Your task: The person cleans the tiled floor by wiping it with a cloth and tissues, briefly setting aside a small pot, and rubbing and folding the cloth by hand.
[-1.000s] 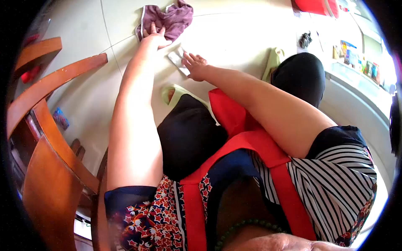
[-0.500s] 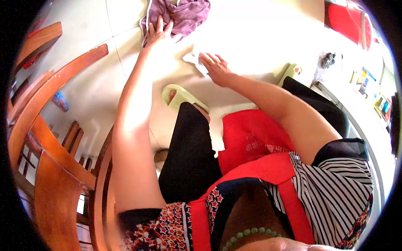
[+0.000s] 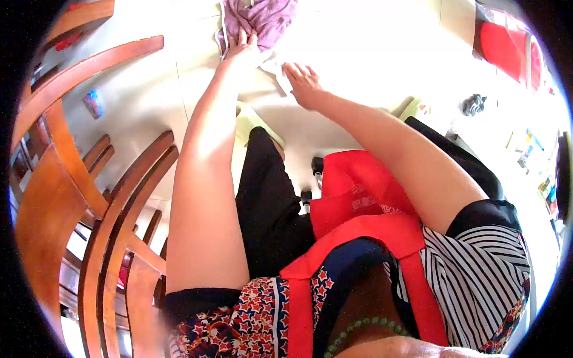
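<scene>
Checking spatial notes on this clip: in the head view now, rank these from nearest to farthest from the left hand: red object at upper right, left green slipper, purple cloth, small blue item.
1. Purple cloth: touched by the left hand.
2. Left green slipper: toward the body.
3. Small blue item: off to the left.
4. Red object: far off, upper right.

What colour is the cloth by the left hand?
The cloth is purple with a whitish edge; see the head view.
</scene>
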Available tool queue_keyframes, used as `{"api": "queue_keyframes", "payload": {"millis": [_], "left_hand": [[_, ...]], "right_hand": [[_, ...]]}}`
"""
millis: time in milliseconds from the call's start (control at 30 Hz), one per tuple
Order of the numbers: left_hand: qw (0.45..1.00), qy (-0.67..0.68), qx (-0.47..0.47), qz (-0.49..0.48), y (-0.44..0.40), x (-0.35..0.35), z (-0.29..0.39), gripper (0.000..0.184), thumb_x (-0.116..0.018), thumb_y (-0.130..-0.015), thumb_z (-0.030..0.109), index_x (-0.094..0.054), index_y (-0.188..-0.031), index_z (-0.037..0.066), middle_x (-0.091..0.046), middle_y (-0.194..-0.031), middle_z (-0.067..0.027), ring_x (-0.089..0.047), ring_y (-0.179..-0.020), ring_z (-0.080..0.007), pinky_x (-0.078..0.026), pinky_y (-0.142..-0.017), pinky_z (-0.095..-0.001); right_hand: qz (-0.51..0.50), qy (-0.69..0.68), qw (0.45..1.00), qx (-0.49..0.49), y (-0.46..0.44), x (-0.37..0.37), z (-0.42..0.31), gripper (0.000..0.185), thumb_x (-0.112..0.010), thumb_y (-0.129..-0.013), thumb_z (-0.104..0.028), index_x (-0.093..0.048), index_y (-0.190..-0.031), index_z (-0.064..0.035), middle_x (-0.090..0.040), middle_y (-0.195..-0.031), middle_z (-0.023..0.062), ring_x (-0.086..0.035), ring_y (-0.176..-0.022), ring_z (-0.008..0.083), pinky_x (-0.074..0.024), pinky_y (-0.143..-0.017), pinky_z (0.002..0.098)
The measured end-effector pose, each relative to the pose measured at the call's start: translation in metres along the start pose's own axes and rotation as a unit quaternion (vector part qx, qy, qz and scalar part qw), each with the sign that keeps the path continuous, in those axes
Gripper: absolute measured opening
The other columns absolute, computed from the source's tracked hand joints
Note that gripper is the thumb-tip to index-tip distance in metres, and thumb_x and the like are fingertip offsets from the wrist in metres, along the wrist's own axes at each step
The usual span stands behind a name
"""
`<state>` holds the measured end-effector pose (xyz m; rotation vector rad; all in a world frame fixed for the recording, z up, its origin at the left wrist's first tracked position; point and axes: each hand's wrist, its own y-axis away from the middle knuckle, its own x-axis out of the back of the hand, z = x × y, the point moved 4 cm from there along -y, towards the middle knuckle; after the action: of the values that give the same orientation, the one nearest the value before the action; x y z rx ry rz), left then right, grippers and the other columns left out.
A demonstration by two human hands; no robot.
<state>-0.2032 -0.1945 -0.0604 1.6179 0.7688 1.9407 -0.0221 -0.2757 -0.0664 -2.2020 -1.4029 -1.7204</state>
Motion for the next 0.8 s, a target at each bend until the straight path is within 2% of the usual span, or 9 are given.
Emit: {"api": "queue_keyframes", "payload": {"millis": [167,333,367,400,467,533,633,667,800], "left_hand": [[0.999,0.023,0.040,-0.021,-0.032,-0.019,-0.012,0.085,-0.038,-0.082,0.070,-0.009,-0.148,0.025,0.008,-0.154,-0.0079,-0.003,-0.139,-0.0430,-0.012,-0.115,-0.0459],[0.998,0.060,0.027,-0.013,-0.018,-0.011,-0.006,0.080,-0.037,-0.086,0.062,-0.009,-0.148,0.021,0.004,-0.155,-0.0111,-0.002,-0.139,-0.0443,-0.011,-0.114,-0.0465],[0.998,0.042,0.013,-0.051,-0.019,-0.015,-0.006,0.084,-0.040,-0.085,0.065,-0.006,-0.148,0.022,0.013,-0.153,-0.0109,0.008,-0.139,-0.0414,-0.008,-0.114,-0.0495],[0.990,-0.120,-0.015,-0.066,-0.025,-0.021,-0.007,0.085,-0.040,-0.084,0.065,-0.006,-0.148,0.021,0.013,-0.153,-0.0111,0.007,-0.139,-0.0416,-0.008,-0.114,-0.0494],[0.983,-0.171,-0.021,-0.065,-0.031,-0.022,-0.006,0.085,-0.040,-0.084,0.065,-0.006,-0.148,0.020,0.013,-0.153,-0.0120,0.005,-0.139,-0.0424,-0.009,-0.114,-0.0493],[0.998,0.047,0.022,-0.041,-0.029,-0.019,-0.006,0.086,-0.039,-0.085,0.066,-0.006,-0.148,0.018,0.012,-0.153,-0.0134,0.003,-0.139,-0.0437,-0.009,-0.114,-0.0494],[1.000,0.002,0.012,-0.020,-0.031,-0.022,-0.008,0.087,-0.043,-0.085,0.063,-0.006,-0.148,0.016,0.011,-0.153,-0.0167,-0.001,-0.138,-0.0451,-0.012,-0.113,-0.0497],[0.988,-0.142,-0.052,0.001,-0.029,-0.021,-0.004,0.089,-0.051,-0.083,0.057,-0.007,-0.148,0.013,0.010,-0.152,-0.0195,-0.004,-0.137,-0.0477,-0.015,-0.113,-0.0495],[0.999,0.015,-0.021,0.044,-0.014,-0.023,0.006,0.087,-0.056,-0.082,0.046,-0.009,-0.147,0.013,0.000,-0.151,-0.0244,-0.006,-0.131,-0.0595,-0.018,-0.109,-0.0593]], "right_hand": [[0.028,0.055,0.998,-0.001,-0.082,0.029,0.018,0.066,-0.055,-0.089,-0.021,-0.021,-0.142,-0.0012,-0.015,-0.151,0.0108,-0.013,-0.140,0.0257,-0.0166,-0.113,0.0436],[0.000,0.028,0.999,-0.017,-0.007,0.014,0.034,0.069,-0.053,-0.091,-0.020,-0.013,-0.145,-0.0019,-0.010,-0.152,0.0108,-0.011,-0.141,0.0250,-0.0153,-0.114,0.0424],[-0.030,0.029,0.999,-0.028,0.018,0.009,0.038,0.069,-0.050,-0.093,-0.021,-0.010,-0.145,-0.0014,-0.009,-0.152,0.0108,-0.010,-0.141,0.0238,-0.0137,-0.115,0.0412],[-0.058,0.028,0.997,-0.038,0.042,0.001,0.043,0.070,-0.050,-0.093,-0.023,-0.008,-0.145,-0.0015,-0.008,-0.153,0.0106,-0.010,-0.141,0.0240,-0.0139,-0.115,0.0412],[-0.093,0.031,0.994,-0.050,0.089,-0.016,0.055,0.073,-0.050,-0.093,-0.025,-0.006,-0.146,-0.0019,-0.005,-0.153,0.0103,-0.011,-0.141,0.0243,-0.0140,-0.115,0.0412],[-0.102,0.040,0.993,-0.053,0.124,-0.024,0.060,0.074,-0.050,-0.093,-0.027,-0.004,-0.146,-0.0025,-0.003,-0.154,0.0100,-0.010,-0.141,0.0243,-0.0139,-0.115,0.0413],[-0.147,0.065,0.984,-0.082,0.114,-0.021,0.068,0.074,-0.047,-0.094,-0.029,-0.001,-0.146,-0.0032,-0.001,-0.154,0.0097,-0.008,-0.142,0.0239,-0.0127,-0.115,0.0414],[-0.117,0.036,0.986,-0.113,0.105,-0.012,0.072,0.072,-0.046,-0.095,-0.029,-0.002,-0.146,-0.0034,-0.001,-0.154,0.0095,-0.007,-0.142,0.0231,-0.0105,-0.115,0.0410],[-0.031,0.003,0.989,-0.148,0.086,-0.015,0.080,0.070,-0.046,-0.094,-0.026,-0.004,-0.146,-0.0025,-0.002,-0.154,0.0107,-0.006,-0.142,0.0250,-0.0087,-0.115,0.0403]]}}
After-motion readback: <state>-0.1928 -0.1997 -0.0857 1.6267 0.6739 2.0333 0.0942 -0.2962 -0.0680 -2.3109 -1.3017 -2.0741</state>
